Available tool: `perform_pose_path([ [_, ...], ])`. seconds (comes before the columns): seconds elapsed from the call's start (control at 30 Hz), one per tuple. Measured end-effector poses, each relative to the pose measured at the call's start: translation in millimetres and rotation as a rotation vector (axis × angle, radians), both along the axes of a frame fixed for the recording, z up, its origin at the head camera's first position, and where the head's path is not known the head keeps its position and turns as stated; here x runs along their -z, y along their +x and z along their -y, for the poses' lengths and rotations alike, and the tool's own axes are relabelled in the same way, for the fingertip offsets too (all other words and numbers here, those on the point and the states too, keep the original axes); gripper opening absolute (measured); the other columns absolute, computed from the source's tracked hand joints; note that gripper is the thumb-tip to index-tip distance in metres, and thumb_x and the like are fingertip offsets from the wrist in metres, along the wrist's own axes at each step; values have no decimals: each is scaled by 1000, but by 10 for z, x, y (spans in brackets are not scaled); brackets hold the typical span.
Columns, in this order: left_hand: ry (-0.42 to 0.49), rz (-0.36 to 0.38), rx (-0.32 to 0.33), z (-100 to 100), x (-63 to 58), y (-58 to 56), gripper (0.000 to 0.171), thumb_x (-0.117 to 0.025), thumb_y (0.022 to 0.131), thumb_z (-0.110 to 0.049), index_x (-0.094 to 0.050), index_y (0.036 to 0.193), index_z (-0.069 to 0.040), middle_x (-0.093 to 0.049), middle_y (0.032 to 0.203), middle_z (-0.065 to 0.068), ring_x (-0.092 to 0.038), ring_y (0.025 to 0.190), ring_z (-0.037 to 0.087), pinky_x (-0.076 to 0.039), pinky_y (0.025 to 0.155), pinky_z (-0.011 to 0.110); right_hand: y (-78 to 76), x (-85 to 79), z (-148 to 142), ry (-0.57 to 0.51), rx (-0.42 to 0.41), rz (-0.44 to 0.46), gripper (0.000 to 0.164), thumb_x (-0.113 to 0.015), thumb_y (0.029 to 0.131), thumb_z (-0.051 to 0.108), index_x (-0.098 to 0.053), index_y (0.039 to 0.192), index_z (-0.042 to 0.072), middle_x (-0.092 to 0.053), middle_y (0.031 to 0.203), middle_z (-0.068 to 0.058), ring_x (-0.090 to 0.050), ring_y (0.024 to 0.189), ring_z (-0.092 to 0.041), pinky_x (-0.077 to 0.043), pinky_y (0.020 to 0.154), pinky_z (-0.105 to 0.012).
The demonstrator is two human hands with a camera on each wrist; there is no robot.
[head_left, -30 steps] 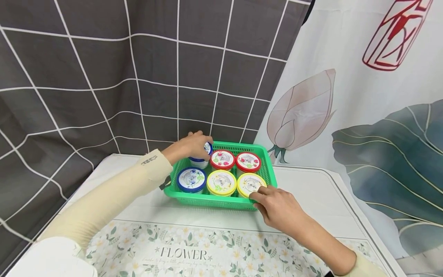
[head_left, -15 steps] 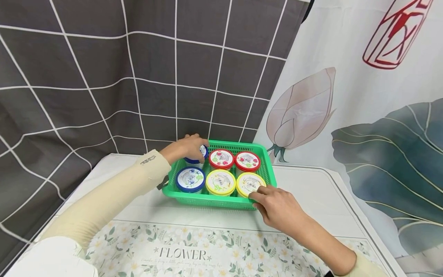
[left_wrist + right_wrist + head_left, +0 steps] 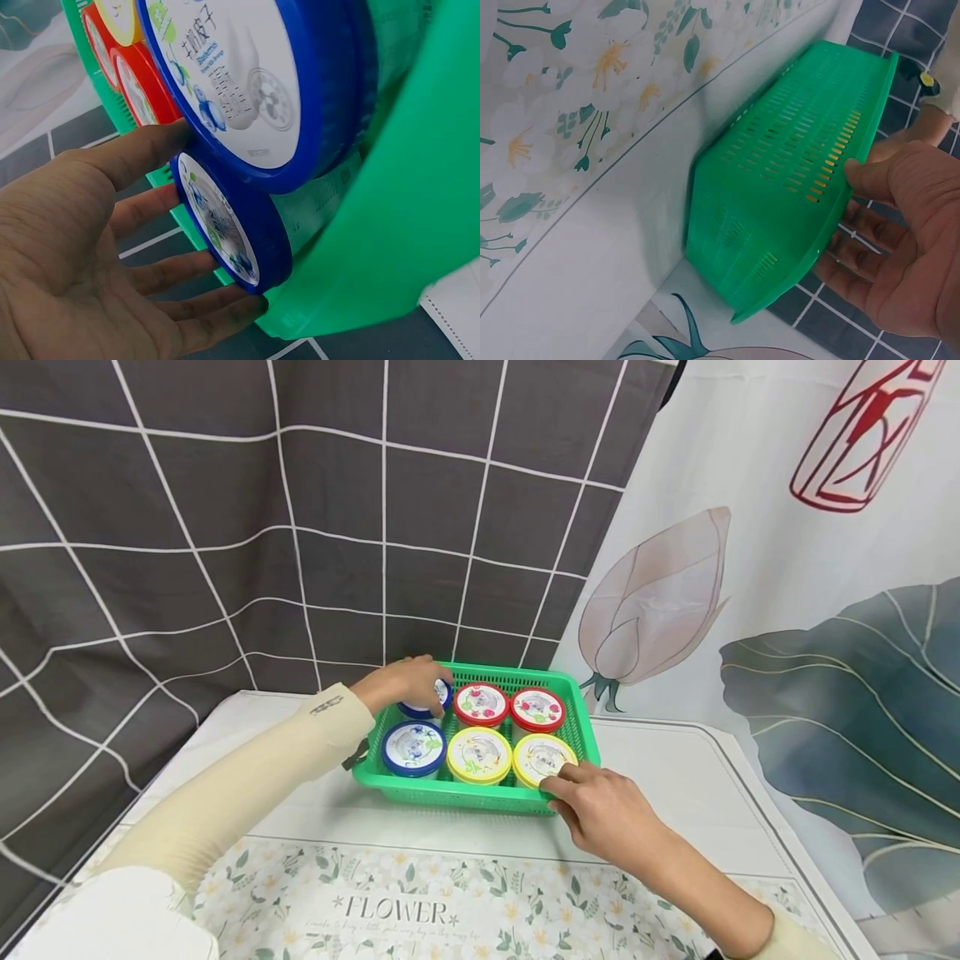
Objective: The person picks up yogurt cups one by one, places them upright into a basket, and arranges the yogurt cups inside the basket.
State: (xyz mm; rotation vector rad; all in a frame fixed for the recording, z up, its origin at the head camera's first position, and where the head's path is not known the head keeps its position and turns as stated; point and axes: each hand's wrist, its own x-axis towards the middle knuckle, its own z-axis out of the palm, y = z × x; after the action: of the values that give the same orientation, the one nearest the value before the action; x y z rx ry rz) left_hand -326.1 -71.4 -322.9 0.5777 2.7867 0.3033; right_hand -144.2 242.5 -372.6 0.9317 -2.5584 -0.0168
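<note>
At the back left of a green plastic basket (image 3: pixel 465 799), my left hand (image 3: pixel 408 683) holds a blue-lidded tub (image 3: pixel 414 711) by its lid. In the left wrist view, thumb and fingertips lie around the rim of that tub's lid (image 3: pixel 221 217). Another blue-lidded tub (image 3: pixel 414 748) sits in front of it, blueberries printed on its lid. My right hand (image 3: pixel 603 806) grips the basket's front rim near the right corner. In the right wrist view its thumb presses the outer side of the basket (image 3: pixel 780 172), with the other fingers across the rim.
Two red-lidded tubs, one at the back middle (image 3: pixel 481 704), and two yellow-lidded ones, one at front middle (image 3: pixel 479 755), fill the rest of the basket. A floral mat (image 3: pixel 397 893) covers the near table. A dark checked curtain (image 3: pixel 330 568) hangs close behind.
The back blue-lidded tub has moved left and down, away from the red-lidded tub, into the back-left corner with my left hand. My right hand stays on the basket rim.
</note>
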Motion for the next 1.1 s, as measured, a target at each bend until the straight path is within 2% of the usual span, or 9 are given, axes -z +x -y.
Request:
perform_pose_path([
  [0.23,-19,15,7,-21,32,-13,72,-83,100,-33,-57,166,-19,-38,180,24,-34,170,47,-37,133,71,12,-3,-15,-1,-5,-3,25,-94,91,13,-81,111,21,-71,93,6,-62,80,-14,-59,63,-32],
  [0.43,-49,22,20,-41,15,-19,72,-81,102,-36,-55,168,-18,-40,180,24,-31,172,45,-34,136,69,3,0,-12,1,-2,1,25,-94,91,13,-81,111,20,-71,92,6,-62,80,-14,-58,63,-32],
  [0.6,-75,42,8,-43,19,-17,73,-80,104,-38,-54,169,-20,-33,184,24,-24,175,45,-31,137,71,5,2,-15,3,0,9,25,-93,91,12,-82,112,20,-71,92,6,-62,80,-14,-58,63,-32],
  [0.73,-91,56,3,-37,29,-22,73,-79,105,-40,-51,171,-21,-28,185,26,-25,174,47,-31,137,72,1,1,-17,3,-5,15,25,-93,91,12,-81,112,20,-71,93,5,-62,81,-14,-58,62,-31],
  [0.93,-91,54,4,-35,21,-25,74,-78,105,-40,-51,171,-20,-27,185,27,-27,173,48,-33,135,73,-16,1,-9,7,-2,10,26,-93,91,13,-82,113,19,-72,94,5,-62,81,-15,-59,64,-32],
  [1.1,-91,54,6,-24,23,-26,77,-76,106,-43,-47,173,-20,-26,185,28,-24,174,48,-30,137,72,-41,2,-10,5,-11,13,26,-93,91,12,-82,113,20,-72,95,5,-62,81,-15,-58,63,-32],
])
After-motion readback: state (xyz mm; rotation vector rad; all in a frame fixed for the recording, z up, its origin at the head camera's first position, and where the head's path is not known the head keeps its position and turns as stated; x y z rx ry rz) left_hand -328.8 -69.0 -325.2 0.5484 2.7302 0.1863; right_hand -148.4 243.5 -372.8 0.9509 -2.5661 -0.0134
